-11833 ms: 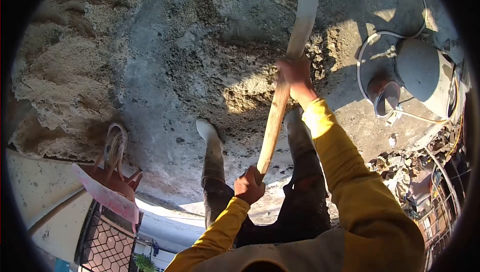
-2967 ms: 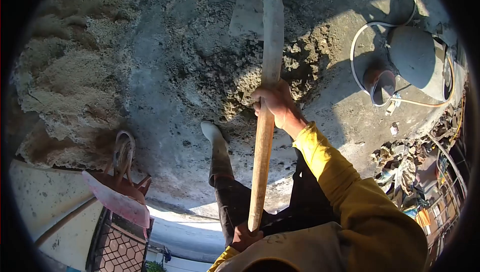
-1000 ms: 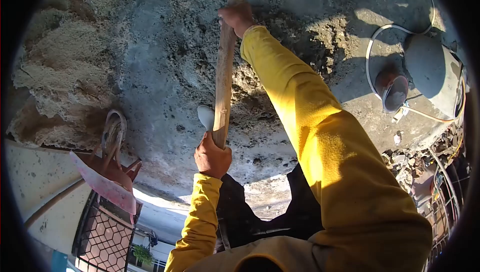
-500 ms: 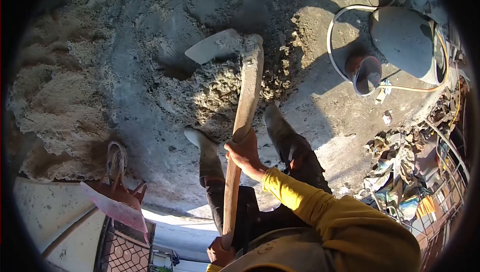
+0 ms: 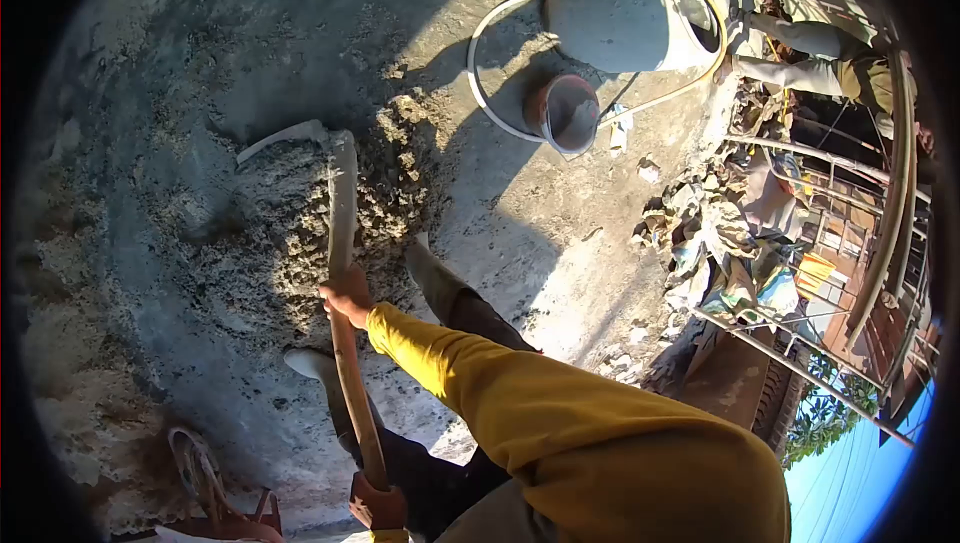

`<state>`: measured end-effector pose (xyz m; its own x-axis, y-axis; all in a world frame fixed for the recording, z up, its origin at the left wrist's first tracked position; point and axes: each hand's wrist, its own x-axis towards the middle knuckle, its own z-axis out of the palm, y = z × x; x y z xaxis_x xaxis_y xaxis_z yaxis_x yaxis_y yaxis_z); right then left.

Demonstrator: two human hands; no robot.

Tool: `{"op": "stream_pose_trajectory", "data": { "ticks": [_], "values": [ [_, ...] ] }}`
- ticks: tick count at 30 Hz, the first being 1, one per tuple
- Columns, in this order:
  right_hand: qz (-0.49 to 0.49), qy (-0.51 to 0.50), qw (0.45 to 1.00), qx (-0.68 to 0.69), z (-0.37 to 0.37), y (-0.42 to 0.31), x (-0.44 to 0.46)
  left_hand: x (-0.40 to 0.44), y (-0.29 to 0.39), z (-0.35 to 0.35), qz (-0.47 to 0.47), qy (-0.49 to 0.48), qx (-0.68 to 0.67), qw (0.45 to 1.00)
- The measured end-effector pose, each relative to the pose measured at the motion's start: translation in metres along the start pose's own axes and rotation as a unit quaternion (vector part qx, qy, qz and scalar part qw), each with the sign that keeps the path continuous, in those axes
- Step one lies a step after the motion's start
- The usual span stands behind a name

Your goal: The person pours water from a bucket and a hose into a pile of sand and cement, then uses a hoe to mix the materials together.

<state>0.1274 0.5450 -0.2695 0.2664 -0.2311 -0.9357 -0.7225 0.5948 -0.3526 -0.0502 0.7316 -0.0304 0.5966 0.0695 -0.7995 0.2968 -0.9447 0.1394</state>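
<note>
Both my hands grip the long wooden handle of a hoe (image 5: 343,213). My right hand (image 5: 347,296), below a yellow sleeve, is closed around the middle of the handle. Closer to my body, my left hand (image 5: 378,503) is wrapped round the handle's end. The hoe's blade (image 5: 284,140) shows as a thin, nearly edge-on strip at the wet grey mix, and its lower part cannot be made out. A heap of crumbly mortar mix (image 5: 300,233) lies beside the hoe head, in front of my boots (image 5: 310,363).
A bucket (image 5: 572,115) stands right of the mix, near a large grey drum (image 5: 610,18) on its side and a looped hose (image 5: 475,68). Scrap and torn sacks (image 5: 715,233) pile up by metal frames. A wheelbarrow (image 5: 225,523) is at lower left. Another person's legs (image 5: 800,58) show at upper right.
My view has swung right, so the bucket, drum and mix appear further left. The blade has turned from showing its broad face to nearly edge-on. Both hands keep hold of the hoe.
</note>
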Motion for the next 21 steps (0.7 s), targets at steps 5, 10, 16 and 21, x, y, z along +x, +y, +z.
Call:
{"op": "stream_pose_trajectory", "data": {
  "ticks": [5, 10, 16, 21],
  "values": [
    [0.059, -0.039, 0.997, -0.009, -0.038, 0.025, -0.144, -0.137, -0.126, 0.029, -0.022, -0.071, -0.075, 0.994],
    [0.005, -0.016, 0.999, 0.031, -0.072, -0.011, -0.15, -0.1, -0.065, -0.004, 0.013, -0.059, -0.089, 0.994],
    [-0.221, 0.157, 0.95, -0.158, -0.121, -0.158, 0.019, 0.11, 0.082, -0.032, 0.238, -0.149, -0.135, 0.95],
    [-0.166, 0.153, 0.939, -0.261, -0.101, -0.115, 0.069, 0.093, 0.047, -0.079, 0.237, -0.16, -0.227, 0.931]
  ]
}}
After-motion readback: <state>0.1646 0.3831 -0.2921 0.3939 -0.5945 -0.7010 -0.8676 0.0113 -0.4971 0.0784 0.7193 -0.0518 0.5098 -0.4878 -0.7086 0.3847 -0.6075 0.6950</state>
